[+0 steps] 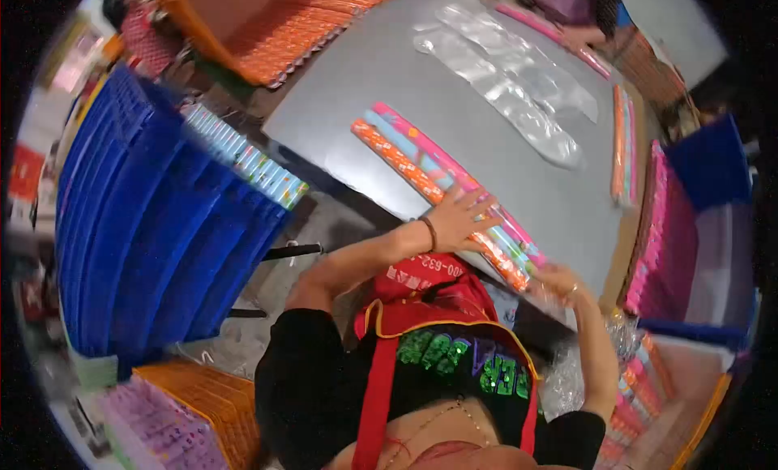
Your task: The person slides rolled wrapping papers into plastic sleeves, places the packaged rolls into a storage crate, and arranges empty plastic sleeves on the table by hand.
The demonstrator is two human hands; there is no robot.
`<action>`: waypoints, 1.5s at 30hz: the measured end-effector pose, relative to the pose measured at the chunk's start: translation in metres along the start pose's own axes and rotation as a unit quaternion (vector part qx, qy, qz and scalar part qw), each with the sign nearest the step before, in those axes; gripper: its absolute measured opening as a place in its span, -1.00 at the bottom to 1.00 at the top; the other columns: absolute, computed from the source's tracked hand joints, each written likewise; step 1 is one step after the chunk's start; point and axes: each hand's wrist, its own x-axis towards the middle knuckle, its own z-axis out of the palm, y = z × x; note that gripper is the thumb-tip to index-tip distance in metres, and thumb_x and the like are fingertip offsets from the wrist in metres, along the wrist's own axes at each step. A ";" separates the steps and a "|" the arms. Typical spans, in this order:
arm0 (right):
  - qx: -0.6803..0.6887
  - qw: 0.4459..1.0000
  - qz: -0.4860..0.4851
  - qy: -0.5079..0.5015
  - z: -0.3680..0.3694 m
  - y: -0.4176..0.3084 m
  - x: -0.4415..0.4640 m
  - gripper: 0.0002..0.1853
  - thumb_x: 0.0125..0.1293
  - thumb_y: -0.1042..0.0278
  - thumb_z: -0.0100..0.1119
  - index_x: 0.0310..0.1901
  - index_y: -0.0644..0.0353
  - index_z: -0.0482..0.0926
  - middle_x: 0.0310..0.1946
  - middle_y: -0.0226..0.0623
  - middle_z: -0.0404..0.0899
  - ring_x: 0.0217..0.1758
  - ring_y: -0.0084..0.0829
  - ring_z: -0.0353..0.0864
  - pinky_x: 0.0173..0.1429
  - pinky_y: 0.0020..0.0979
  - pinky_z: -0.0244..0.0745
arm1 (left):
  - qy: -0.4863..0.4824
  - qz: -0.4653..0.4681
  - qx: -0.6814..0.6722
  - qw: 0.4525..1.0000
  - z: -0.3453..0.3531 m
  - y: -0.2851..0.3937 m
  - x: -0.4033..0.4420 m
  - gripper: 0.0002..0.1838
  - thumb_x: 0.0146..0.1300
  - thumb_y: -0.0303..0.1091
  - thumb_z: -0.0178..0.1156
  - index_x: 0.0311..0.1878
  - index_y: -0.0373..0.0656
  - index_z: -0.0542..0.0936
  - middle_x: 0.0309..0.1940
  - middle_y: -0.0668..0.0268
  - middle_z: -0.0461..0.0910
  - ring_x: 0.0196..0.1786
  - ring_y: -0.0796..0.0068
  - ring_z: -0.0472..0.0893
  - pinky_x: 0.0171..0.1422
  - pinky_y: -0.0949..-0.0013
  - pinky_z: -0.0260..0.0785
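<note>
Three long patterned rolls lie side by side on the grey table point(324, 105): an orange roll point(397, 158), a light blue roll point(403, 143) and a pink roll point(421, 143). Across their middle rests my left hand point(460, 220), palm down with its fingers spread. My right hand point(557, 282) is at the near right end of the rolls, its fingers bent and blurred; whether they grip anything is unclear.
Clear plastic sleeves point(519, 89) lie farther back on the table. More rolls point(624, 146) rest at its right edge. A co-worker's hand point(582, 37) touches a pink roll point(531, 20). Blue crates point(162, 219) stand left; a pink-filled crate point(664, 243) stands right.
</note>
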 end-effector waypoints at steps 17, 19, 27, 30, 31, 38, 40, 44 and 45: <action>-0.049 0.992 -0.099 -0.056 0.009 0.023 0.002 -0.66 -0.15 0.41 0.48 -0.33 0.23 0.52 -0.54 -0.50 0.48 -0.45 -0.66 0.41 -0.40 -0.56 0.33 | 0.020 0.066 0.070 0.995 -0.019 0.001 0.007 -0.27 0.04 0.18 0.13 0.29 0.15 0.28 0.29 0.20 0.22 0.36 0.11 0.15 0.35 -0.14 -0.10; -0.007 0.993 -0.118 -0.027 0.017 0.019 -0.007 -0.59 -0.15 0.40 0.49 -0.26 0.26 0.50 -0.47 -0.48 0.50 -0.44 -0.65 0.41 -0.41 -0.55 0.33 | 0.025 0.073 0.067 0.995 -0.015 -0.002 0.008 -0.26 0.01 0.16 0.16 0.29 0.14 0.29 0.29 0.21 0.22 0.35 0.11 0.15 0.34 -0.16 -0.09; 0.094 0.990 -0.094 -0.042 0.018 0.010 -0.031 -0.48 -0.07 0.50 0.42 -0.02 0.31 0.44 -0.21 -0.37 0.57 -0.21 -0.57 0.53 -0.07 -0.49 0.44 | -0.101 -0.117 -0.531 0.833 0.005 0.062 -0.049 -0.53 0.13 -0.14 0.20 0.09 -0.12 0.42 0.13 0.24 0.36 0.14 0.19 0.40 0.18 0.10 0.23; 0.080 0.989 -0.114 -0.057 0.016 0.007 -0.038 -0.48 -0.06 0.52 0.40 -0.01 0.33 0.42 -0.20 -0.31 0.56 -0.22 -0.54 0.55 -0.17 -0.49 0.48 | -0.117 -0.146 -0.806 0.561 0.041 0.085 -0.041 -0.44 0.21 0.01 0.11 0.16 -0.17 0.35 0.19 0.22 0.33 0.24 0.26 0.30 0.32 0.10 0.09; 0.071 0.989 -0.120 -0.041 0.018 0.003 -0.044 -0.47 -0.06 0.53 0.38 -0.01 0.35 0.41 -0.21 -0.24 0.55 -0.23 -0.49 0.57 -0.26 -0.48 0.52 | -0.041 -0.148 -0.900 0.408 0.032 0.094 -0.030 -0.45 0.28 0.02 0.00 0.19 -0.16 0.34 0.16 0.22 0.37 0.24 0.25 0.32 0.35 0.11 0.06; 0.001 0.982 -0.184 0.035 0.041 0.000 -0.118 -0.43 0.00 0.29 0.39 0.04 0.29 0.41 -0.31 -0.34 0.57 -0.30 -0.59 0.51 -0.25 -0.50 0.45 | -0.019 -0.099 -0.958 0.268 0.015 0.099 -0.008 -0.63 0.35 -0.13 -0.14 0.07 -0.12 0.44 0.10 0.25 0.44 0.18 0.37 0.37 0.34 0.10 0.09; 0.099 0.970 -0.218 0.038 0.055 0.032 -0.128 -0.52 -0.02 0.28 0.39 -0.08 0.29 0.44 -0.42 -0.40 0.54 -0.40 -0.60 0.46 -0.38 -0.52 0.37 | -0.060 -0.073 -0.930 0.354 0.017 0.109 -0.004 -0.58 0.30 -0.10 -0.10 0.12 -0.13 0.38 0.12 0.23 0.41 0.19 0.33 0.37 0.31 0.08 0.13; 0.134 0.952 -0.233 0.147 0.097 0.083 -0.164 -0.62 0.06 0.30 0.36 -0.14 0.29 0.46 -0.55 -0.39 0.54 -0.48 -0.60 0.50 -0.44 -0.52 0.37 | -0.290 -0.141 -0.885 0.335 -0.005 0.131 0.010 -0.58 0.26 -0.23 -0.05 0.13 -0.23 0.34 0.06 0.20 0.44 0.12 0.29 0.43 0.25 0.14 0.22; 0.225 0.936 -0.226 0.146 0.110 0.103 -0.170 -0.66 0.08 0.32 0.35 -0.16 0.27 0.48 -0.57 -0.39 0.53 -0.47 -0.60 0.52 -0.43 -0.53 0.39 | -0.254 -0.106 -0.877 0.393 0.010 0.133 0.010 -0.59 0.19 -0.39 -0.04 0.13 -0.25 0.33 0.03 0.19 0.44 0.09 0.26 0.44 0.23 0.13 0.25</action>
